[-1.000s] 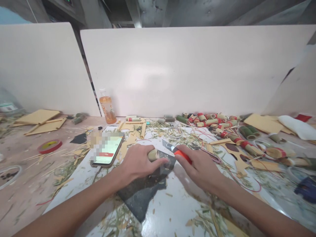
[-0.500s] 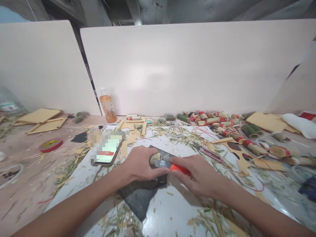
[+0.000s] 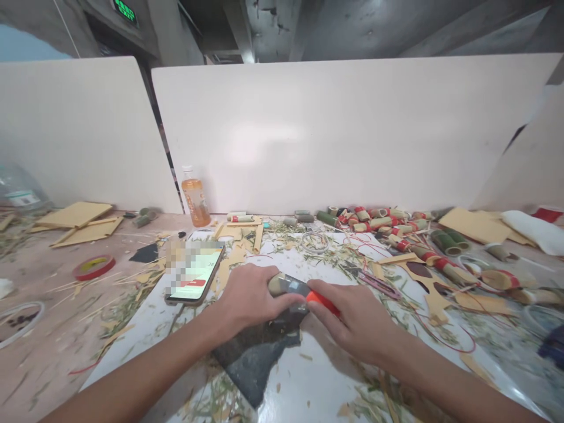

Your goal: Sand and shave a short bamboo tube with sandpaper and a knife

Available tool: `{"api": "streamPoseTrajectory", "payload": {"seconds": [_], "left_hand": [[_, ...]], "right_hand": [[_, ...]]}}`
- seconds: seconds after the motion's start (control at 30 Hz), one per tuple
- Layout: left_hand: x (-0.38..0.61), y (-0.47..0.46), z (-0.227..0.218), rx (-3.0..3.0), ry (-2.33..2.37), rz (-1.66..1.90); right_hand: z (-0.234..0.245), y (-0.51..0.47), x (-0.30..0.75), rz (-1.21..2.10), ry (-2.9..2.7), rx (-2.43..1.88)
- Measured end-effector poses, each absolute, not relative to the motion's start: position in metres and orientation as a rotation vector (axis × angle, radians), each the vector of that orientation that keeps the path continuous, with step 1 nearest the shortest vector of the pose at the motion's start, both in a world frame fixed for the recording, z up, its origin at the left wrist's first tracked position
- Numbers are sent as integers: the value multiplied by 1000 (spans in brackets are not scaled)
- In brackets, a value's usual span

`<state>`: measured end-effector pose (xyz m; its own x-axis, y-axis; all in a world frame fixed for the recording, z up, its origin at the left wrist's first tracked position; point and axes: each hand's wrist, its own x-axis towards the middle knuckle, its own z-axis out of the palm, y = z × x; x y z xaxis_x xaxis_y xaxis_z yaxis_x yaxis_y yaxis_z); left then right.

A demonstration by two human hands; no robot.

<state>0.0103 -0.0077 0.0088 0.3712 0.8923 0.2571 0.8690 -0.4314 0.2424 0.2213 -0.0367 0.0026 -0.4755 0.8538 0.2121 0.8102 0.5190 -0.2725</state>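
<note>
My left hand (image 3: 247, 299) is closed round a short green bamboo tube (image 3: 276, 284) and presses it onto a dark rubber sheet (image 3: 258, 352) lying on the white board (image 3: 308, 376). My right hand (image 3: 352, 320) grips an orange-handled utility knife (image 3: 308, 292). Its metal blade end rests against the top of the tube, right beside my left thumb.
A phone (image 3: 196, 273) with a lit screen lies left of my hands. An orange drink bottle (image 3: 194, 197) stands at the back partition. Several bamboo tubes with red bands (image 3: 379, 217) lie at the right, a red tape roll (image 3: 93, 267) at the left. Shavings and thin wooden pieces cover the table.
The knife came from the right of the tube onto it; the blade now lies against the tube's top. My left hand kept its grip.
</note>
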Motion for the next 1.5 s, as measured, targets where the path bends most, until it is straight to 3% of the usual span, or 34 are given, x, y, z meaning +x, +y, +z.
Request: {"api": "streamPoseTrajectory", "payload": {"seconds": [0.4, 0.8, 1.5], "left_hand": [[9, -9, 4, 2548, 1460, 598], [12, -8, 6, 2465, 1558, 632], [10, -7, 2, 2504, 1424, 654]], "right_hand": [[5, -37, 222, 283, -2537, -1267], [3, -36, 220, 373, -2341, -1425], [4, -36, 224, 326, -2501, -1278]]}}
